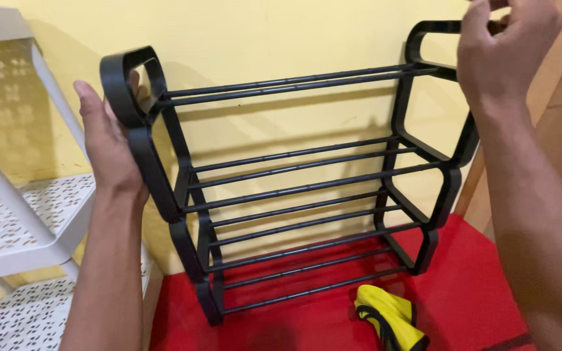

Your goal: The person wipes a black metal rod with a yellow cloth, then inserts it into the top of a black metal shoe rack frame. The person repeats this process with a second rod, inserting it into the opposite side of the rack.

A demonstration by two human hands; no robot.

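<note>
Yellow wall behind, red floor below — a black rack stands upright against the wall. Left hand lies flat and open on its left top loop; right hand pinches the right loop. Steadying step, I judge; next needs even, level grip.

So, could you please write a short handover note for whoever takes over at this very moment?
Left hand: flat against the outside of the top loop of the black rack, at its left end frame, fingers open.
Right hand: closed on the top loop of the right end frame.
Rack: upright on the red surface against the yellow wall, rails seated in both end frames across all tiers.
A yellow-and-black item lies in front; a white perforated shelf stands to the left.
Left to do: cannot tell; check the top joints.
</note>
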